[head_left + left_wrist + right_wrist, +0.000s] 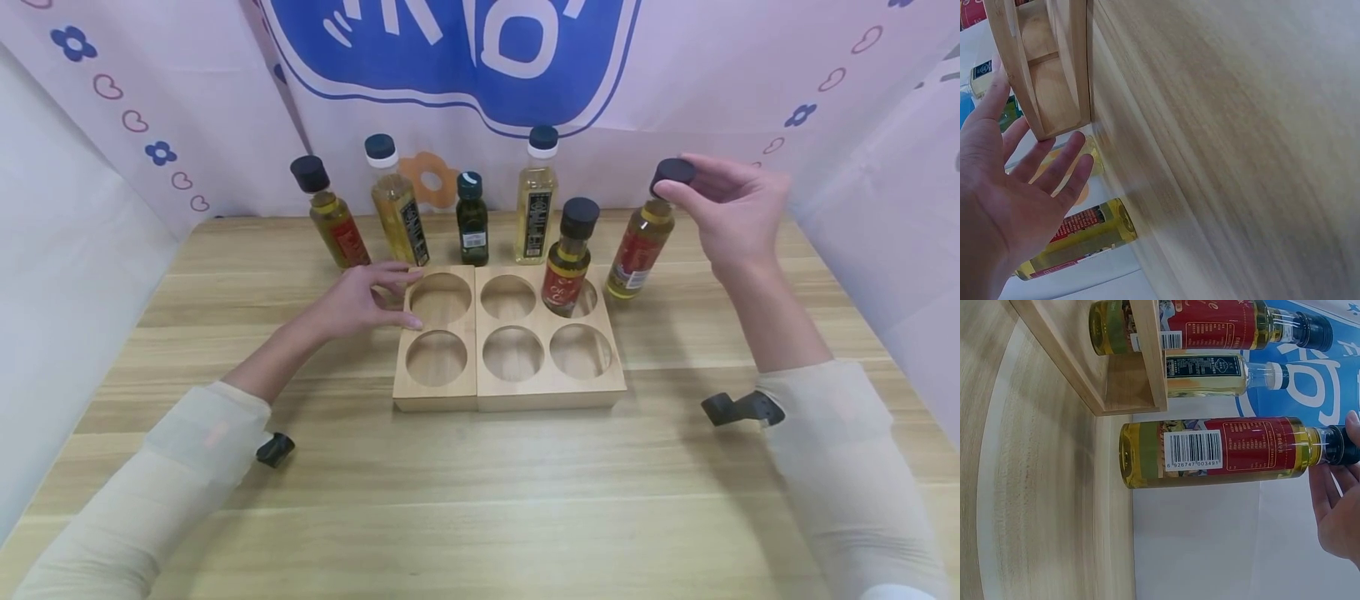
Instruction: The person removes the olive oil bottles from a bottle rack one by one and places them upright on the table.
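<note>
My right hand (738, 208) pinches the black cap of an oil bottle (637, 254) with a red label, to the right of the wooden rack (551, 385). In the right wrist view this bottle (1254, 450) shows its barcode; whether its base touches the table I cannot tell. Another red-labelled bottle (564, 275) stands in the rack's back right hole. My left hand (356, 304) rests against the rack's left end, its fingers spread and fairly straight in the left wrist view. The rack has two joined sections with round holes.
Behind the rack stand a small dark green bottle (472, 225) and two clear, pale-oil bottles, one left (397, 212) and one right (535, 208). A red-labelled bottle (337, 225) stands at the far left. A printed cloth (450, 117) hangs behind the wooden table (450, 508).
</note>
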Motion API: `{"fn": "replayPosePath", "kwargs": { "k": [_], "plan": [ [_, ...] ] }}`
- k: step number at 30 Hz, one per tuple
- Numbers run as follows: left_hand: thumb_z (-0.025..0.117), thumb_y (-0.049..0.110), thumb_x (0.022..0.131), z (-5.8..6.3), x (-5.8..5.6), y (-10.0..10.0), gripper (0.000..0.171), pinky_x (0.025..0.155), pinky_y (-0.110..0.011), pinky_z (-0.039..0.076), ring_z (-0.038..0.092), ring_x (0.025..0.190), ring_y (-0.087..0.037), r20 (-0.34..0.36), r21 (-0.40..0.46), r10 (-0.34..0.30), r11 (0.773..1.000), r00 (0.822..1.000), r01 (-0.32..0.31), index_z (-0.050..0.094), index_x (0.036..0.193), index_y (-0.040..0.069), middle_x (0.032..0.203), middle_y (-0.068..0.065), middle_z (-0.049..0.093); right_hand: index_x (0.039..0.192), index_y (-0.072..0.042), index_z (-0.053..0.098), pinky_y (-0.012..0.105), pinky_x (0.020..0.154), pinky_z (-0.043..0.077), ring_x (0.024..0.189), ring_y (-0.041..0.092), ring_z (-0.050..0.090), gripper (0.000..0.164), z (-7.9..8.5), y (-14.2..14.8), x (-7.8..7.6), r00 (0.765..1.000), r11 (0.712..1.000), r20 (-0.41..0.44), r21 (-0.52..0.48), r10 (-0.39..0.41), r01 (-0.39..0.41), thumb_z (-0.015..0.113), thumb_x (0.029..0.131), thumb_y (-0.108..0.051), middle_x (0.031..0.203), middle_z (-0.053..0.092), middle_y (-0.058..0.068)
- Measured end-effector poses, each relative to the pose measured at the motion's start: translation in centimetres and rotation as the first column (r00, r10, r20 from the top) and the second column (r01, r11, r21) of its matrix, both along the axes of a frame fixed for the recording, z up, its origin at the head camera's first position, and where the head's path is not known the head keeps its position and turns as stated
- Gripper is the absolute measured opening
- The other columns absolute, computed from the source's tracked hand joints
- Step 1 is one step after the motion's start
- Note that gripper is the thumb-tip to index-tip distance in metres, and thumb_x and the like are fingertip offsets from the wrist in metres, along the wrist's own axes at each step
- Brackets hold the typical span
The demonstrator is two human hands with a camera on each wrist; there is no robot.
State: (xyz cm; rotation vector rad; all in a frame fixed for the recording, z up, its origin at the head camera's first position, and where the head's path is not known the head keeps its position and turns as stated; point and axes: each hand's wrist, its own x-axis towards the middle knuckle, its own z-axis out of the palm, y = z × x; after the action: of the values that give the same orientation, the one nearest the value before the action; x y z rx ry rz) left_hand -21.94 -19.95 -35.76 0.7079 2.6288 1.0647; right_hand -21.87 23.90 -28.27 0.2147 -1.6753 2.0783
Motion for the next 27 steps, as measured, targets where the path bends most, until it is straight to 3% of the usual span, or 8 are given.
{"fn": "replayPosePath", "kwargs": {
  "k": [8,14,27],
  "plan": [
    [0.087,0.025,0.087,0.1,-0.1,0.0,0.072,0.095,-0.052,0.058,0.063,0.124,-0.041,0.028,-0.033,-0.017,0.999,0.999,0.018,0.055,0.149,0.007,0.161,-0.026,0.038,0.101,0.006,0.079,0.021,0.074,0.063,0.08,0.015,0.077,0.03,-0.1,-0.1,-0.2,1.0,0.999,-0.001,0.024,-0.023,0.023,0.088,0.073,0.013,0.089,0.08,0.007],
    [0.088,0.027,0.086,-0.1,-0.1,-0.1,0.073,0.096,-0.05,0.059,0.058,0.131,-0.04,0.011,-0.022,-0.019,1.0,1.0,0.02,0.056,0.148,0.006,0.16,-0.026,0.039,0.103,0.005,0.079,0.02,0.076,0.062,0.081,0.014,0.077,0.032,0.1,-0.3,-0.4,0.999,0.998,0.033,0.045,-0.038,0.036,0.09,0.073,0.01,0.09,0.08,0.005],
    [0.087,0.02,0.086,-0.2,-0.1,-0.1,0.071,0.098,-0.05,0.058,0.063,0.124,-0.037,0.03,0.004,-0.013,1.0,0.999,0.013,0.056,0.148,0.005,0.161,-0.026,0.038,0.104,0.002,0.08,0.021,0.078,0.062,0.083,0.014,0.077,0.031,-0.1,-1.1,-1.2,0.999,0.999,0.035,0.043,-0.005,0.004,0.089,0.075,0.008,0.091,0.08,0.005]
  ]
}}
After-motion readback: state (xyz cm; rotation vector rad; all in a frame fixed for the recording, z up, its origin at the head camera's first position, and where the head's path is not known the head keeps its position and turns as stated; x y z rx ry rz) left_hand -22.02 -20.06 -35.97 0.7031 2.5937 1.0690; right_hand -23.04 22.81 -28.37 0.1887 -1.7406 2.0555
